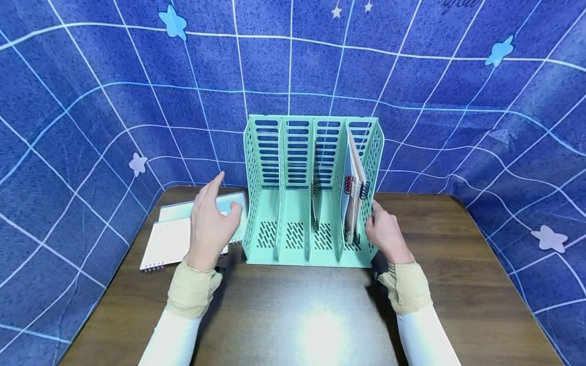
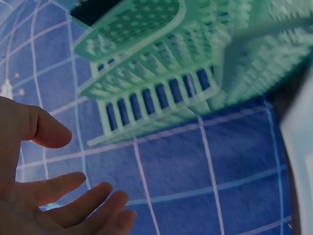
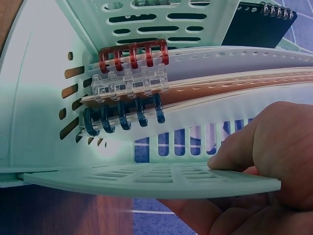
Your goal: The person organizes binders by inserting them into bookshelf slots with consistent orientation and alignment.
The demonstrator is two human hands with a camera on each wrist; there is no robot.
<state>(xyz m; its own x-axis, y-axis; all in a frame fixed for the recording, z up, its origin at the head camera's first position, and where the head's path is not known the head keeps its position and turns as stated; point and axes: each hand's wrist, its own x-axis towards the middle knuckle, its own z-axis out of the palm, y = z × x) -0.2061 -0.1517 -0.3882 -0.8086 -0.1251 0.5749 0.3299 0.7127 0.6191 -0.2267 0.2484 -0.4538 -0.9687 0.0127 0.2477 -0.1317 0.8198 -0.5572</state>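
Note:
A mint-green file rack (image 1: 294,258) with several upright compartments stands on the table. My right hand (image 1: 386,235) grips the rack's right side wall. In the right wrist view the thumb (image 3: 239,149) lies on the wall's inner face, with fingers behind it. Ring-bound notebooks (image 1: 352,203) with red, clear and blue rings stand in the rightmost compartment. A dark spiral notebook (image 1: 315,203) leans in the compartment beside them. My left hand (image 1: 211,223) is raised left of the rack, thumb and fingers spread apart, holding nothing. Below it lie a white spiral notebook (image 1: 167,241) and a light-blue-edged one (image 1: 176,211), partly hidden.
The brown wooden table (image 1: 448,284) extends right of the rack and in front of it. A blue cloth (image 1: 311,66) with grid lines and stars hangs close behind and at both sides.

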